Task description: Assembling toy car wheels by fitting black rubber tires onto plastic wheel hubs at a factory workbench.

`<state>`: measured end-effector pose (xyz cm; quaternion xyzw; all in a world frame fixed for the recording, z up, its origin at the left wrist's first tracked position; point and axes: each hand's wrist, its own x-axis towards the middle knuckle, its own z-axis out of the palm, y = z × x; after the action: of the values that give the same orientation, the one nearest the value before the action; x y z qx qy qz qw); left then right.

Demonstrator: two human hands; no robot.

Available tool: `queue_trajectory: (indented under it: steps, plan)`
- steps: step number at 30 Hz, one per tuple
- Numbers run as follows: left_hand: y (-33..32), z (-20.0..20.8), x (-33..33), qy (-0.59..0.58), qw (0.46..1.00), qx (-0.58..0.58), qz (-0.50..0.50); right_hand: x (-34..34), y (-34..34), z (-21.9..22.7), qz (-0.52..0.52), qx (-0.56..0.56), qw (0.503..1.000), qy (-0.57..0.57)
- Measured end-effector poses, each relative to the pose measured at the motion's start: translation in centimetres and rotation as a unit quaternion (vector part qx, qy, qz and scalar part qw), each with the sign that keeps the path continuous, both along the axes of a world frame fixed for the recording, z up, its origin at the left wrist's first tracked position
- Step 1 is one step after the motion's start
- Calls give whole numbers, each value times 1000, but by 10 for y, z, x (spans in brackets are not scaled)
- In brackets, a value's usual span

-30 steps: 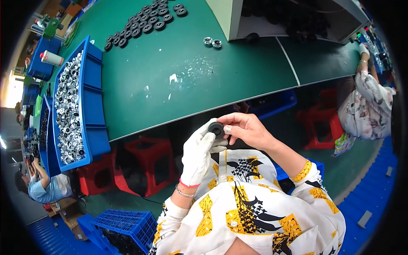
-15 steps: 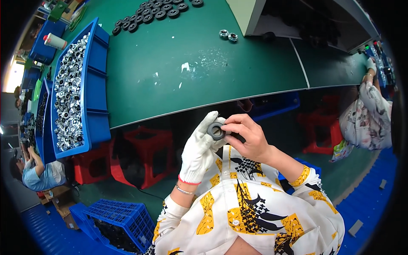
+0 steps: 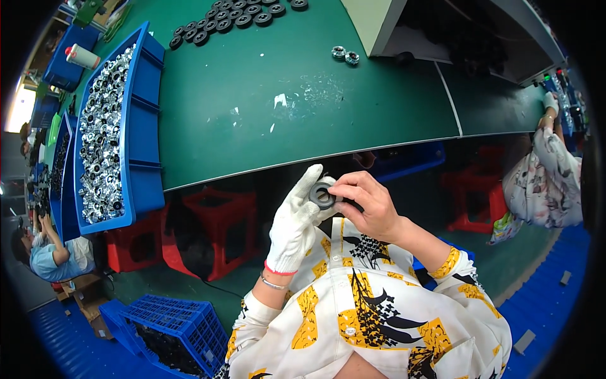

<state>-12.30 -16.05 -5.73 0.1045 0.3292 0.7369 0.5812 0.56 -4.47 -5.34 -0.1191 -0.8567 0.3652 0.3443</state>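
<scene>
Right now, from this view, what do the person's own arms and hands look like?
The left hand wears a white knitted glove with a red edge at the wrist, below it a silvery bangle. The right hand has no glove. Both sleeves are white, patterned in yellow and black.

Dark ring [image 3: 322, 206] held; wheels [image 3: 243, 21] on table [image 3: 208, 126]

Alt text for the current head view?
White-gloved left hand and ungloved right hand hold a dark ring-shaped part in front of a green tabletop. Round black parts cluster at its far side; a blue plastic bin at left holds shiny silver parts.
</scene>
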Motion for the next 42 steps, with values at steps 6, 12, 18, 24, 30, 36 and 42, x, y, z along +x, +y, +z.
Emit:
queue_trajectory:
  steps: [6,12,18,24,30,36,42]
  plan:
    - [-11,6,1,102,992,-74,5,-8,7,8,16,-32,999,-10]
    - [-6,16,-6,44,994,-101,-24,-22,19,29,35,-141,983,-114]
    - [-4,15,-16,-101,989,-105,4,-49,95,34,-112,89,984,-110]
    - [-6,11,-16,-189,978,-86,14,-78,169,11,-233,247,902,-265]
    - [-8,7,-19,-186,978,-89,31,-84,175,17,-209,218,919,-255]
    - [-4,9,-17,-170,981,-93,27,-75,171,12,-200,184,950,-155]
    - [-7,8,-15,-151,982,-110,35,-61,128,25,-77,-106,980,-147]
